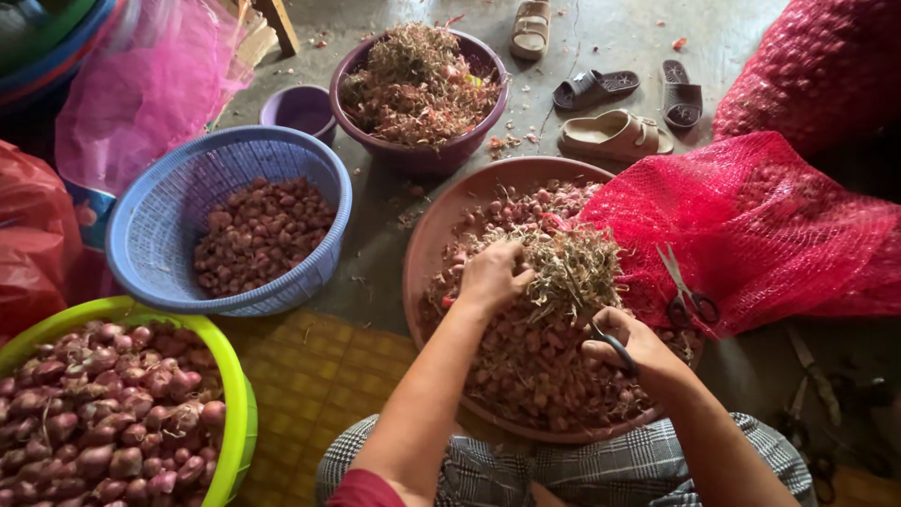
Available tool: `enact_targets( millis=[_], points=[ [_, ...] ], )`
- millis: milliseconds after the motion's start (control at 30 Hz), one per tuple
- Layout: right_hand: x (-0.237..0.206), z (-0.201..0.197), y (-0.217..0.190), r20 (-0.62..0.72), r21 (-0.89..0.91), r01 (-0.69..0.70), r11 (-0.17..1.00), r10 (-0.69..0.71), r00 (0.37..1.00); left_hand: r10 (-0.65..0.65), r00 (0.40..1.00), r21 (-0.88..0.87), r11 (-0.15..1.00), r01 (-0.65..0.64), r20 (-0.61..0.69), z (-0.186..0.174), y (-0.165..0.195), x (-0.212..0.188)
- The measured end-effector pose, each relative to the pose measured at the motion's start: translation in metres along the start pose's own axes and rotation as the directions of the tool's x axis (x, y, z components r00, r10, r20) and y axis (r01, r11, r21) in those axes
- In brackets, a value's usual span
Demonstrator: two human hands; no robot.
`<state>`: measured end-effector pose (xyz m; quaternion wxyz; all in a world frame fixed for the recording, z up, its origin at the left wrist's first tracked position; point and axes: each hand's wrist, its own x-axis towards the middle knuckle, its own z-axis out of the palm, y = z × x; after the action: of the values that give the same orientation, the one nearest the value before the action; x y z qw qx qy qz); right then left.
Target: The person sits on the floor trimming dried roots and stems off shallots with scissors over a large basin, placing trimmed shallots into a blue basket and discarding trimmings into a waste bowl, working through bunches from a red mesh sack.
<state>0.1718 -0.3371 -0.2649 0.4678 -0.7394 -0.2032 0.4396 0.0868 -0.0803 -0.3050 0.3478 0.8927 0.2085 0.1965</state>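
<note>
From the head camera, a person sits on the floor with a big brown bowl (427, 235) in front of their knees. The bowl is full of small red shallots (526, 361) with dry, stringy roots and tops.

The left hand (490, 274) is closed around a bunch of dry stalks (572, 268) on top of the pile. The right hand (627, 345) grips a pair of scissors with dark handles (615, 345), just beside that bunch. The blades are hidden in the stalks.

A red net sack (760, 225) lies over the right rim of the bowl. A second pair of scissors (685, 286) rests on the sack.

To the left sits a blue basket (150, 225) with trimmed shallots inside. Near the bottom left corner is a green tub (235, 404) full of bigger shallots. Behind the brown bowl stands a purple bowl (422, 155) heaped with cut-off scraps, and a small purple cup (300, 108) is next to it. Some sandals (615, 136) lie on the floor farther back.
</note>
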Motion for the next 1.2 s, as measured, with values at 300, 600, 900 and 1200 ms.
enact_targets(
  millis=[300,600,900,1200],
  points=[
    [0.004,0.020,-0.002,0.024,-0.046,-0.208,0.977,0.210,0.977,-0.105,0.992,-0.339,0.933,0.121,0.066,-0.001,-0.011,-0.022],
    [0.041,0.037,0.006,0.049,0.129,-0.174,0.976,0.169,0.984,-0.093,0.993,-0.443,0.889,0.117,0.074,0.004,0.001,-0.034],
    [0.013,0.032,-0.013,0.047,-0.131,-0.101,0.986,0.108,0.993,-0.151,0.978,-0.778,0.594,0.205,0.142,-0.001,-0.017,-0.023],
    [0.088,0.009,-0.118,-0.281,-0.442,0.158,0.883,-0.304,0.910,-0.304,0.939,-0.892,0.362,0.271,0.162,0.051,-0.055,-0.009]
  ],
)
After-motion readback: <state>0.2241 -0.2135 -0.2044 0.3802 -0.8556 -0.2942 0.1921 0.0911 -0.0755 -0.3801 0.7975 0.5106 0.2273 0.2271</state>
